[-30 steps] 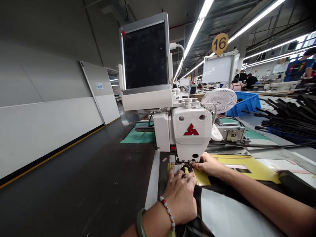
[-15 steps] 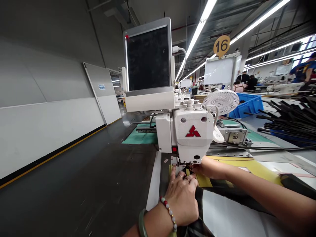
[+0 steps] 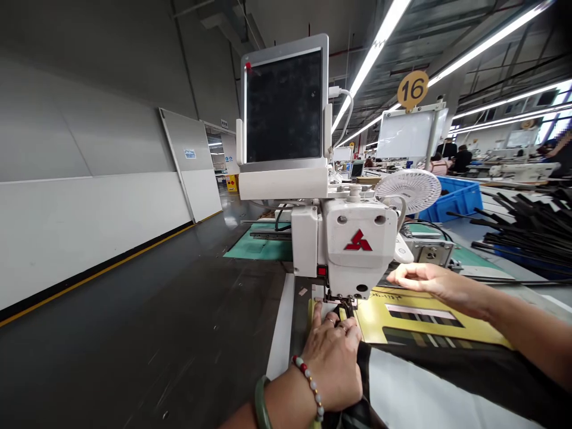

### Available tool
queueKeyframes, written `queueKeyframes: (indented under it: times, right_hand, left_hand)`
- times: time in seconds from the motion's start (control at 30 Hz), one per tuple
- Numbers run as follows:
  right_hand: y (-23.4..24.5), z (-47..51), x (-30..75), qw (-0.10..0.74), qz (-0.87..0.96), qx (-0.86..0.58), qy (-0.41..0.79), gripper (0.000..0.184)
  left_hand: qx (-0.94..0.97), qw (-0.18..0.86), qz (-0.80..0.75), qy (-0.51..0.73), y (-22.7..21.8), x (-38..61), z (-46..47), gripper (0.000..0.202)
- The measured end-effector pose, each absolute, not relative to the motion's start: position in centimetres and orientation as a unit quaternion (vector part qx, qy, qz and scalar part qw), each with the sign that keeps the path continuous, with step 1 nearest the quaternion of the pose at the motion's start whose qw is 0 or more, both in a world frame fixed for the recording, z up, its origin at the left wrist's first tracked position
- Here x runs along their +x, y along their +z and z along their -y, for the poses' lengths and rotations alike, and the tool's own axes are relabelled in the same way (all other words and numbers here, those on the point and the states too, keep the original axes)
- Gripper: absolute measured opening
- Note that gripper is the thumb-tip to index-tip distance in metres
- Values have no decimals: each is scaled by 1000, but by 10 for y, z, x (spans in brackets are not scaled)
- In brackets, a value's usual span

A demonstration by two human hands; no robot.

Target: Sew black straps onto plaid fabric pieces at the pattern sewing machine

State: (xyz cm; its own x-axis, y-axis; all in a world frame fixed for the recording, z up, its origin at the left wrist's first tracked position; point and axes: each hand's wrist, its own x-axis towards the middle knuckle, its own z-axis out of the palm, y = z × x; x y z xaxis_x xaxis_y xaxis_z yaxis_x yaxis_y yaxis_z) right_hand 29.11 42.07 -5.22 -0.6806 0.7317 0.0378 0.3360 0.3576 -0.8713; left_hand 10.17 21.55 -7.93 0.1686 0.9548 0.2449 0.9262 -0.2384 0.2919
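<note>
My left hand [image 3: 333, 360] lies over dark fabric [image 3: 353, 411] below the sewing machine head [image 3: 360, 244]. Its fingers are stretched out and press down beside the needle area [image 3: 344, 301]; two of them wear rings. To the right, my right hand [image 3: 420, 281] hovers above a yellow template [image 3: 370, 316] with a rectangular cut-out, fingers loosely stretched to the left and nothing visible in them. Through and under the template, dark striped fabric [image 3: 420, 339] shows. A white sheet [image 3: 415, 381] covers part of the dark fabric nearer to me.
Above the machine head stands a dark screen [image 3: 283, 107]. A white fan [image 3: 411, 190], a blue crate [image 3: 451, 196] and a heap of black strips [image 3: 531, 226] are at the right. A metal block with cables [image 3: 431, 253] sits behind my right hand. People work in the background.
My right hand has drawn away from the needle area, up and to the right, uncovering the yellow template. My left hand stays on the fabric. The view has shifted slightly.
</note>
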Motion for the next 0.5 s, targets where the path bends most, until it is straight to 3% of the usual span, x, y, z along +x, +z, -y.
queueKeyframes:
  times: [0.1, 0.17, 0.23, 0.37, 0.5]
  right_hand:
    - [-66, -407, 269, 300, 615, -285, 672, 16]
    - [-78, -400, 252, 356, 530, -272, 720, 18]
    - [-87, -396, 238, 360, 539, -286, 705, 20]
    - [-91, -393, 218, 276, 713, -351, 540, 10]
    - [-81, -391, 204, 253, 781, -321, 471, 7]
  left_hand:
    - [761, 39, -616, 200, -80, 102, -214, 36]
    - [760, 40, -615, 204, -81, 101, -214, 37]
    - [761, 41, -613, 206, -82, 101, -214, 37]
    - [760, 46, -612, 212, -82, 101, -214, 40]
    - [760, 51, -613, 209, -82, 102, -215, 42]
